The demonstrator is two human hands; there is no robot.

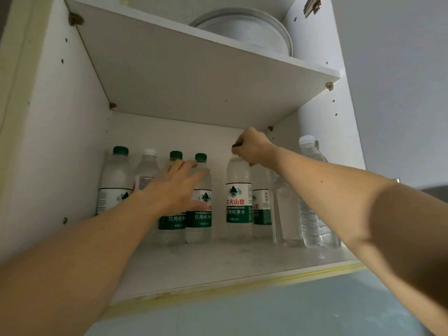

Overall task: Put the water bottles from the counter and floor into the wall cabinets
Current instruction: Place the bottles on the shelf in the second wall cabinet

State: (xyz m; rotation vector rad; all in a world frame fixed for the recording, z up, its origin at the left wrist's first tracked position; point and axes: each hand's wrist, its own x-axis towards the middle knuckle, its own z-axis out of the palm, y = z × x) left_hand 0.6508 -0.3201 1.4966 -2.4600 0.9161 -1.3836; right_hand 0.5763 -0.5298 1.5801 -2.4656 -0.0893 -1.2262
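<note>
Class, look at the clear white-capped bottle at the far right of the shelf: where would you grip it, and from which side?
Grip the clear bottle around its ribbed middle, from the open front; neighbours crowd its left and the cabinet wall its right.

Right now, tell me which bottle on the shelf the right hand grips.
The green-labelled bottle standing alone mid-shelf: the right hand has its fingers curled round its cap. No other bottle is gripped.

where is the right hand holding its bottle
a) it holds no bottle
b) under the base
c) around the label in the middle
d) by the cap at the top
d: the right hand curls its fingers over the dark cap of the green-labelled bottle, which stands upright on the cabinet's lower shelf.
</note>
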